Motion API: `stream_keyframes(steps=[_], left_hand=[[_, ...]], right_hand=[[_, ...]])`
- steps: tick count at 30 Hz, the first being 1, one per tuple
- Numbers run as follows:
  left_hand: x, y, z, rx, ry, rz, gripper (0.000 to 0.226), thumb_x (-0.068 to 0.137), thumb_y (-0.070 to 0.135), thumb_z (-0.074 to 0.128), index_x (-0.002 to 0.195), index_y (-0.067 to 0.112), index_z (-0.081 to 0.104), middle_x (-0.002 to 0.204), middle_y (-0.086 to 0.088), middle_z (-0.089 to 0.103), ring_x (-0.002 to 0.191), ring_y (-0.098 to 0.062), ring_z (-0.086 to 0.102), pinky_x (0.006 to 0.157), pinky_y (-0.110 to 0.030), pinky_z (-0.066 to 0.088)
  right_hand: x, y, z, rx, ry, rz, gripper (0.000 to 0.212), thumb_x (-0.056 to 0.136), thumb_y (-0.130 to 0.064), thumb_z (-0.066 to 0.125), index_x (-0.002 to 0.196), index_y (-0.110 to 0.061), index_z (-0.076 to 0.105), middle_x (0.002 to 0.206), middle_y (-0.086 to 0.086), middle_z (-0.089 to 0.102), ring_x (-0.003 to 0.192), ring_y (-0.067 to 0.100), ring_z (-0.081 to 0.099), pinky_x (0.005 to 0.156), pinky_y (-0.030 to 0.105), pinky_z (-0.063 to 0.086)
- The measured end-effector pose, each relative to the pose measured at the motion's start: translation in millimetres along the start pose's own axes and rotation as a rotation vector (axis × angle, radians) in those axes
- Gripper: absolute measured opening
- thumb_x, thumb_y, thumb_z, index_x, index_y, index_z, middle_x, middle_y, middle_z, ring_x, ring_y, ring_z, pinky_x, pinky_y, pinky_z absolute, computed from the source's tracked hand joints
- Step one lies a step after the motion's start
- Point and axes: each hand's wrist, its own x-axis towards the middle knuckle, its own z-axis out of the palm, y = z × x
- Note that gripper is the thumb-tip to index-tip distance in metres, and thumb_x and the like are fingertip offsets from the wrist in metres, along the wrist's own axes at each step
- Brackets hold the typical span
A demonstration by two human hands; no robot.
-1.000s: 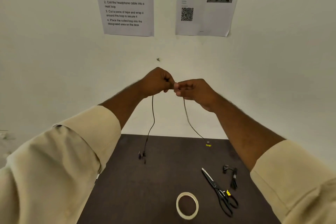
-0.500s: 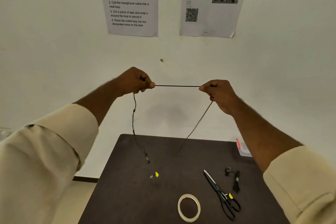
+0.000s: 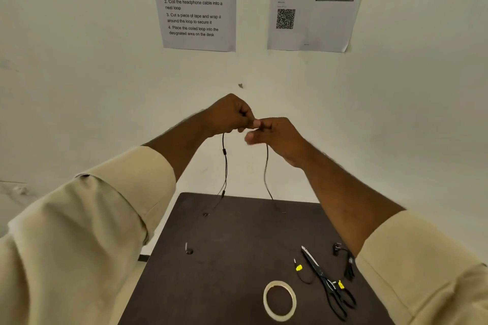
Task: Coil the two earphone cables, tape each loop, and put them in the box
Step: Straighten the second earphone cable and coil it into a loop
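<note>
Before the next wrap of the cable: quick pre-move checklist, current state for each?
1. Left hand grips the earphone cable: ok.
2. Right hand pinches the cable next to the left: ok.
3. Hanging strands uncrossed: ok, the two run apart down to the table.
4. Neat loop formed: not ok, most cable hangs loose.
5. Tape roll and scissors within reach on the table: ok.
6. Second earphone ready: cannot tell, partly behind the right arm.

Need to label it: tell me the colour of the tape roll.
Off-white, almost cream; the tape roll shows best in the head view.
</note>
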Motion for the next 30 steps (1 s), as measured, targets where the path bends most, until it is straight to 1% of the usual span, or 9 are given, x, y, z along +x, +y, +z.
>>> stream_keyframes(steps=[2,4,7,11,20,23,25,27,30], left_hand=[[1.5,1.7,-0.5,-0.030,0.025,-0.002,0.021,0.081,0.024,0.075,0.069,0.007,0.071,0.048,0.004,0.054,0.048,-0.010,0.040,0.043,-0.019,0.031],[0.1,0.2,-3.1,-0.057,0.050,-0.010,0.027,0.079,0.031,0.078,0.070,0.006,0.071,0.048,0.004,0.054,0.046,-0.010,0.041,0.042,-0.018,0.033],[-5.9,-12.0,-9.3,-0.119,0.057,-0.024,0.026,0.078,0.031,0.079,0.070,0.007,0.072,0.048,0.002,0.051,0.047,-0.011,0.044,0.046,-0.022,0.045],[-12.5,-34.1,-16.7,-0.232,0.037,-0.085,0.021,0.078,0.025,0.078,0.073,0.005,0.072,0.064,-0.011,0.053,0.049,-0.012,0.048,0.062,-0.035,0.060],[-33.2,-65.7,-27.2,-0.217,0.066,-0.158,0.016,0.077,0.029,0.079,0.075,0.014,0.075,0.054,-0.001,0.060,0.042,-0.009,0.041,0.042,-0.020,0.030],[-38.2,-72.1,-33.3,-0.184,0.095,-0.167,0.012,0.078,0.025,0.079,0.070,0.017,0.075,0.053,0.001,0.060,0.044,-0.008,0.041,0.043,-0.020,0.032],[-35.2,-63.3,-28.2,-0.178,0.060,-0.139,0.012,0.078,0.023,0.079,0.070,0.016,0.074,0.052,0.001,0.059,0.044,-0.007,0.040,0.043,-0.020,0.031],[-28.0,-46.9,-18.9,-0.172,0.014,-0.097,0.012,0.079,0.022,0.078,0.072,0.013,0.074,0.052,0.000,0.059,0.043,-0.007,0.040,0.042,-0.019,0.030],[-18.5,-27.9,-9.8,-0.139,-0.032,-0.049,0.013,0.082,0.016,0.074,0.070,0.010,0.073,0.051,-0.001,0.057,0.042,-0.007,0.040,0.042,-0.019,0.030]], right_hand=[[1.8,-3.8,2.8,0.025,0.104,-0.012,0.005,0.085,-0.009,0.072,0.081,-0.005,0.073,0.066,0.009,0.064,0.061,0.018,0.060,0.061,0.028,0.053],[2.4,-3.0,-1.8,-0.020,0.169,-0.009,0.013,0.085,-0.014,0.073,0.074,-0.006,0.072,0.055,0.001,0.055,0.054,0.016,0.044,0.049,0.026,0.036],[1.6,-2.7,-15.8,-0.039,0.228,-0.019,0.012,0.082,-0.019,0.075,0.078,-0.008,0.075,0.049,-0.004,0.046,0.051,0.014,0.033,0.047,0.026,0.023],[-1.3,-3.5,-33.2,-0.104,0.275,0.027,0.010,0.079,-0.017,0.078,0.079,-0.007,0.076,0.047,-0.006,0.042,0.045,0.010,0.031,0.044,0.023,0.023],[-3.2,4.9,-60.7,-0.058,0.369,0.079,0.013,0.080,-0.014,0.075,0.067,-0.016,0.077,0.062,0.009,0.050,0.050,0.013,0.034,0.042,0.021,0.025],[-4.3,10.5,-71.0,-0.185,0.353,0.077,0.004,0.081,-0.017,0.076,0.084,-0.019,0.077,0.074,0.003,0.066,0.068,0.015,0.058,0.061,0.029,0.050],[-2.0,12.6,-59.8,-0.396,0.224,0.089,0.047,0.076,-0.027,0.081,0.120,-0.022,0.066,0.112,-0.006,0.065,0.104,0.009,0.058,0.093,0.027,0.045],[3.8,6.4,-31.8,-0.407,0.059,0.054,0.072,0.073,-0.029,0.084,0.137,-0.023,0.052,0.132,-0.008,0.055,0.123,0.005,0.048,0.104,0.026,0.037],[11.9,-1.4,8.0,-0.126,-0.156,-0.021,0.044,0.080,-0.013,0.078,0.122,-0.010,0.066,0.115,0.008,0.070,0.108,0.019,0.064,0.098,0.031,0.049]])
